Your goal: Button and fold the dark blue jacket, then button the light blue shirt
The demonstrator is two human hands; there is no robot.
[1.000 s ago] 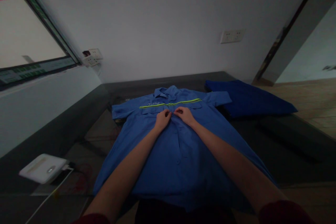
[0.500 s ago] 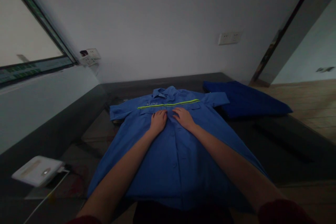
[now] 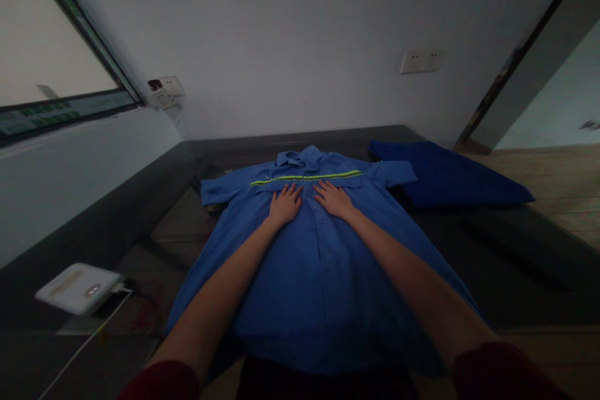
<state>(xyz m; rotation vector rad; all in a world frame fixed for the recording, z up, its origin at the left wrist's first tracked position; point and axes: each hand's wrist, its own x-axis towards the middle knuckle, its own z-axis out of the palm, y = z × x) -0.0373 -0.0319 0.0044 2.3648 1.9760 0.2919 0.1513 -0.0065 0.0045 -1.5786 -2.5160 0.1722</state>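
Head view: resting flat on the chest of a blue shirt

Shows a pale wall behind a dark table. Across the tabletop, the shirt, lying front up with collar toward the wall and hem toward the near side. On the right, a darker blue cloth item, beside or partly under 1 sleeve, hard to tell which. On the left, a white device. At the chest, 2 bare hands, left hand and right hand, splayed palm-down, 1 on each side of the placket, just below a yellow-green stripe; gripping nothing. Seems to be at the smoothing stage. Probably calls next for light, even pressure outward from the placket, without dragging its overlapped edges apart.
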